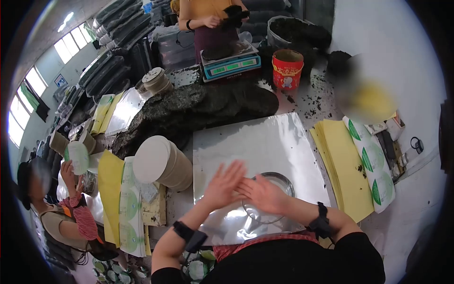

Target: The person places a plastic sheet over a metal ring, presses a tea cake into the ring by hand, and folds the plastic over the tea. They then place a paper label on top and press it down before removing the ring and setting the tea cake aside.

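My left hand [221,185] and my right hand [266,193] meet over a shiny metal sheet [246,142], fingers outstretched and overlapping at the tips, a little blurred. Neither holds anything that I can see. Beneath and behind my right hand lies a clear round ring or dish [287,183] with a metallic rim, partly hidden by the hand. Left of the sheet stands a tall stack of round pale discs [150,159]. Dark bands with small boxes are strapped round both my wrists.
Behind the sheet lies a long dark heap [203,106]. Beyond are a scale [231,66], a red bucket [287,70] and a person in orange [213,21]. Yellow sheets [343,165] lie right, others [110,189] left. Another person [61,222] works at the far left.
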`<state>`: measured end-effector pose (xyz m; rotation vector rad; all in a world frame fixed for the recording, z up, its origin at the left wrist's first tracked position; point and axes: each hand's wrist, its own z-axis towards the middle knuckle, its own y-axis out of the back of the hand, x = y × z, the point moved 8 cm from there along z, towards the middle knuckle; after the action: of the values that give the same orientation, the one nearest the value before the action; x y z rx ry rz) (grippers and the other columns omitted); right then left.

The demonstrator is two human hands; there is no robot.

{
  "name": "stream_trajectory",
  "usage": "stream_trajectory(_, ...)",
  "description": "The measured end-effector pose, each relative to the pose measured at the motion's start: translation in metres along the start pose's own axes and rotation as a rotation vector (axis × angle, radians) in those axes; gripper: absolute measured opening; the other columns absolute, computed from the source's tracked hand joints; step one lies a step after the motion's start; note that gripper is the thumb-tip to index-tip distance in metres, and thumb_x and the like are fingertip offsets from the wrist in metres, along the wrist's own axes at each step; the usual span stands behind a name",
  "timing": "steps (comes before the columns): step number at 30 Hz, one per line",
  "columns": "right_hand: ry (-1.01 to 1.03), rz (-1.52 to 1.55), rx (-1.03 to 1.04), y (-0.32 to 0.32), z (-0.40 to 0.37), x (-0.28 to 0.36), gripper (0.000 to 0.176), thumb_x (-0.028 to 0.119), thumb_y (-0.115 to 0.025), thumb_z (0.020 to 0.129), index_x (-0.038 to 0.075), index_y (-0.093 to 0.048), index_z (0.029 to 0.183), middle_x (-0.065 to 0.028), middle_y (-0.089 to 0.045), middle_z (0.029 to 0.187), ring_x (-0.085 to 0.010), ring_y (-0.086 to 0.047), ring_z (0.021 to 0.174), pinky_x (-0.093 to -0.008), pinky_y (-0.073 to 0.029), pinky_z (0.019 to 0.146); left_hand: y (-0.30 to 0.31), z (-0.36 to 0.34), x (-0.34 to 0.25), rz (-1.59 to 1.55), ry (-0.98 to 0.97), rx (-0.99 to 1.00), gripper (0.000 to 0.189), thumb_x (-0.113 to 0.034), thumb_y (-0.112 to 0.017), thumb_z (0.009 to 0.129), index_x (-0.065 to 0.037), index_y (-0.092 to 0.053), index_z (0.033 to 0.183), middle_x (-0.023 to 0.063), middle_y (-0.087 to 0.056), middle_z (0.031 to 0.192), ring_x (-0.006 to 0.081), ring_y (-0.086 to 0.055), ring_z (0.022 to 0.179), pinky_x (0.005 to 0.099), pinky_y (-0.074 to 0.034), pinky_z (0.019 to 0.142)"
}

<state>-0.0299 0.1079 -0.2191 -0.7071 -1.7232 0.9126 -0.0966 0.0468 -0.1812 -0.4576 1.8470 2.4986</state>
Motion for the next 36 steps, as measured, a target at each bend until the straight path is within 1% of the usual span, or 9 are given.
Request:
stream_trajectory(3, 0.480, -1.731, 0.121, 0.024, -0.044, 0.054, 0.073, 0.038, -0.058, 0.089, 0.006, -0.027, 0.147, -0.0162, -0.030, 0.151, -0.0267, -0.026, 0.142, -0.0428, -0.020, 0.116, 0.000, -0.068, 0.034, 0.210, -0.047, 0.067, 0.047, -0.026, -0.070, 0.079, -0.007, -0.061, 0.121, 0.0136, -0.050, 0.136, 0.0318, -0.048, 0.126, 0.0467, -0.041, 0.101)
stream_trajectory(4, 0.444, -1.763, -0.102, 0.052, -0.053, 0.070, 0.078, 0.036, -0.064, 0.084, 0.007, -0.028, 0.146, -0.0181, -0.031, 0.149, -0.0300, -0.026, 0.141, -0.0451, -0.019, 0.116, -0.013, -0.103, 0.061, -0.153, 0.353, 0.062, 0.030, -0.018, -0.070, 0.077, -0.011, -0.067, 0.107, 0.0103, -0.065, 0.110, 0.0293, -0.063, 0.101, 0.0410, -0.051, 0.084)
stream_trajectory(6, 0.277, -1.685, -0.355, 0.127, -0.071, 0.061, 0.084, 0.034, -0.069, 0.076, 0.006, -0.029, 0.145, -0.0211, -0.033, 0.148, -0.0363, -0.025, 0.141, -0.0493, -0.016, 0.116, -0.014, -0.148, 0.030, -0.087, -0.063, 0.084, 0.015, -0.014, -0.070, 0.074, -0.016, -0.068, 0.089, 0.0006, -0.065, 0.077, 0.0218, -0.064, 0.071, 0.0336, -0.052, 0.061)
stream_trajectory(8, 0.210, -1.522, -0.295, 0.167, -0.074, 0.043, 0.085, 0.025, -0.067, 0.073, 0.005, -0.028, 0.145, -0.0195, -0.028, 0.151, -0.0305, -0.015, 0.145, -0.0476, -0.004, 0.118, -0.046, -0.171, 0.001, -0.189, -0.150, 0.435, 0.014, -0.021, -0.071, 0.077, -0.017, -0.068, 0.090, 0.0007, -0.066, 0.090, 0.0198, -0.062, 0.090, 0.0375, -0.051, 0.078)
stream_trajectory(14, 0.405, -1.139, -0.428, 0.131, -0.052, 0.098, 0.070, -0.005, -0.043, 0.071, 0.006, -0.041, 0.140, -0.0138, -0.052, 0.133, -0.0234, -0.046, 0.126, -0.0298, -0.034, 0.107, -0.061, -0.189, -0.003, -0.543, 0.210, 0.071, 0.016, -0.018, -0.075, 0.075, -0.008, -0.063, 0.081, 0.0092, -0.062, 0.088, 0.0300, -0.056, 0.087, 0.0424, -0.044, 0.080)
stream_trajectory(19, 0.387, -0.297, -0.437, 0.173, -0.021, 0.102, 0.072, -0.006, -0.044, 0.072, 0.010, -0.038, 0.141, -0.0162, -0.050, 0.129, -0.0304, -0.048, 0.120, -0.0363, -0.032, 0.108, -0.100, -0.187, 0.016, -0.566, 0.181, 0.424, 0.031, -0.031, -0.061, 0.088, -0.015, -0.062, 0.114, 0.0115, -0.066, 0.096, 0.0309, -0.062, 0.089, 0.0378, -0.049, 0.081)
stream_trajectory(22, 0.350, -1.326, -0.519, 0.212, -0.012, 0.117, 0.071, 0.001, -0.050, 0.073, 0.012, -0.036, 0.142, -0.0254, -0.042, 0.132, -0.0367, -0.039, 0.125, -0.0425, -0.025, 0.113, -0.053, -0.138, 0.008, -0.621, 0.396, 0.536, 0.025, -0.024, -0.054, 0.092, -0.012, -0.061, 0.113, 0.0139, -0.065, 0.100, 0.0341, -0.061, 0.092, 0.0410, -0.048, 0.083)
stream_trajectory(24, 0.324, -1.304, -0.518, 0.208, -0.012, 0.119, 0.071, 0.005, -0.054, 0.073, 0.011, -0.036, 0.142, -0.0300, -0.036, 0.134, -0.0386, -0.033, 0.129, -0.0421, -0.020, 0.114, -0.030, -0.128, -0.002, -0.358, -0.071, 0.298, 0.024, -0.013, -0.052, 0.093, -0.011, -0.059, 0.116, 0.0083, -0.065, 0.105, 0.0260, -0.059, 0.103, 0.0381, -0.046, 0.090)
stream_trajectory(36, 0.543, -0.813, -0.521, 0.212, -0.029, 0.129, 0.074, -0.011, -0.043, 0.065, 0.005, -0.044, 0.138, -0.0121, -0.053, 0.125, -0.0221, -0.051, 0.113, -0.0267, -0.045, 0.090, -0.073, -0.192, -0.001, -0.570, 0.017, 0.320, 0.008, -0.017, -0.070, 0.082, -0.014, -0.071, 0.089, 0.0038, -0.064, 0.097, 0.0235, -0.059, 0.092, 0.0360, -0.047, 0.080)
